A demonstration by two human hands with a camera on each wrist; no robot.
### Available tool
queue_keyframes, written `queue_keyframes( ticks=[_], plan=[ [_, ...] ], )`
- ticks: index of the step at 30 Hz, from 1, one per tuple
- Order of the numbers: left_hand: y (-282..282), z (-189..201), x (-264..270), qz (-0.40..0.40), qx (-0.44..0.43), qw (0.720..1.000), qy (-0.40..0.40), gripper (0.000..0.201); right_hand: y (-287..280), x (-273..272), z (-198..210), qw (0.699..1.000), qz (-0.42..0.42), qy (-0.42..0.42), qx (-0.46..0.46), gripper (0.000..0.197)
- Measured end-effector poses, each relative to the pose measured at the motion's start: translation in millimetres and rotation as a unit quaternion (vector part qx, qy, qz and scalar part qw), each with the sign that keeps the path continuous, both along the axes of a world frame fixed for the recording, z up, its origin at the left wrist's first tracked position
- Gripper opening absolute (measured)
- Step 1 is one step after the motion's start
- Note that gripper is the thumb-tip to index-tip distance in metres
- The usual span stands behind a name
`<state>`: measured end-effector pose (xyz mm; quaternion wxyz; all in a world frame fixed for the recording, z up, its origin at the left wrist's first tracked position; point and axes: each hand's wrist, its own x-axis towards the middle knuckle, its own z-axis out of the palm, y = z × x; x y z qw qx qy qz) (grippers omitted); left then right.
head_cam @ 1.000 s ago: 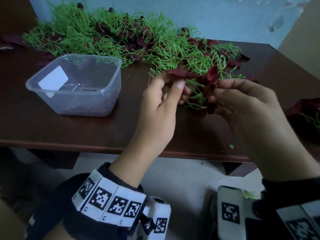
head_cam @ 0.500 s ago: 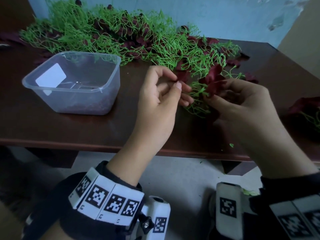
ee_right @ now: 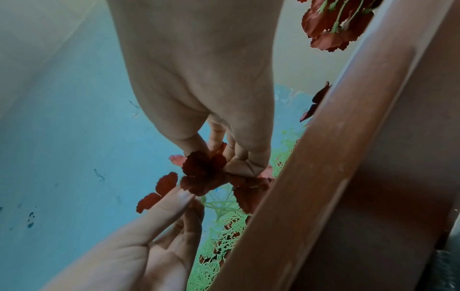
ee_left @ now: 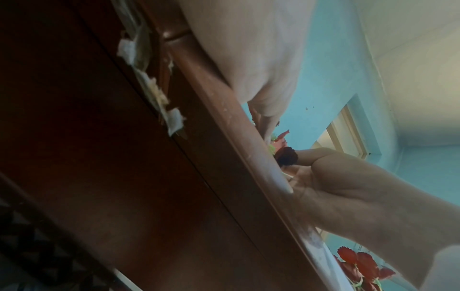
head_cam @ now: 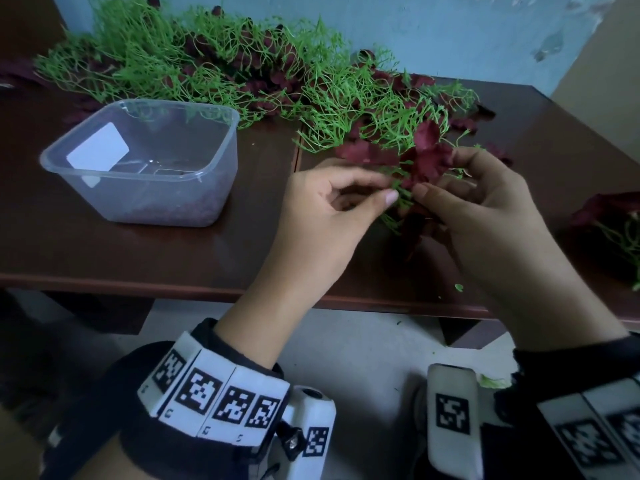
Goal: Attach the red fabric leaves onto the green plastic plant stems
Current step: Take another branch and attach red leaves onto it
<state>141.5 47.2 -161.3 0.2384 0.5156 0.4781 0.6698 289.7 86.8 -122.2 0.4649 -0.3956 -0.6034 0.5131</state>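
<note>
We see the red fabric leaves (head_cam: 427, 157), dark crimson with scalloped edges, bunched on a thin green stem (head_cam: 398, 194) just above the near-right part of the dark wooden surface (head_cam: 173, 251). Left hand (head_cam: 329, 209): wrist raised, thumb and forefinger curled together, grip pinched on the stem's near end. Right hand (head_cam: 485, 202): fingers curled over the cluster, grip clamped on the leaves; the right wrist view confirms fingertips (ee_right: 239, 167) pressed into fabric. Far side: a long pile of green stems (head_cam: 207, 71) mixed with leaves. Left: a clear plastic tub (head_cam: 145, 161).
</note>
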Motion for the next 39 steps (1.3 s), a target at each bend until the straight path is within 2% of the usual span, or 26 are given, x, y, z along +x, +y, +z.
queue_keyframes(
  ticks=[4,7,10,13,15,16,18,21,24,27,33,39],
  plan=[
    [1.0,-1.7,-1.9,0.055,0.043,0.997,0.043,0.015,-1.3,-0.3,0.7,1.0,-0.011,-0.006,-0.011,0.025],
    [-2.3,0.1,-0.7,0.122,0.081,0.981,0.127,0.007,-1.0,-1.3,0.3,0.999,-0.017,0.012,-0.035,0.024],
    [-5.4,2.2,3.4,0.135,0.118,0.965,0.191,0.008,-1.8,-3.2,0.7,0.997,-0.021,0.034,-0.058,0.024],
    [-6.3,3.1,4.5,0.146,0.124,0.956,0.223,0.008,-1.8,-3.8,0.3,0.996,-0.041,0.039,-0.063,0.017],
    [-6.8,2.3,3.7,0.155,0.117,0.954,0.227,0.007,-1.4,-1.7,-1.7,0.996,-0.092,-0.013,-0.002,0.012],
    [-6.7,1.9,3.7,0.156,0.114,0.954,0.23,0.007,-3.2,-0.6,-1.6,0.989,-0.129,-0.051,0.056,0.011],
    [-6.5,2.6,4.7,0.154,0.112,0.951,0.244,0.009,-10.7,-0.5,2.7,0.957,-0.18,-0.103,0.201,0.01],
    [-6.3,4.6,7.2,0.146,0.115,0.948,0.259,0.015,-29.7,-6.5,8.3,0.934,-0.114,-0.101,0.323,0.002],
    [-6.6,4.7,8.0,0.13,0.097,0.96,0.229,0.011,-38.4,-14.6,4.9,0.942,-0.063,-0.121,0.307,0.009],
    [-4.5,1.6,5.9,0.121,0.076,0.974,0.173,0.011,-32.7,-16.4,1.2,0.952,-0.069,-0.129,0.27,0.015],
    [-4.6,0.4,4.7,0.1,0.078,0.982,0.141,0.01,-21.5,-12.1,-0.7,0.96,-0.057,-0.156,0.224,0.031],
    [-7.3,2.2,4.5,0.067,0.098,0.978,0.169,0.008,-18.3,-11.6,-0.3,0.966,-0.032,-0.157,0.202,0.04]
  ],
)
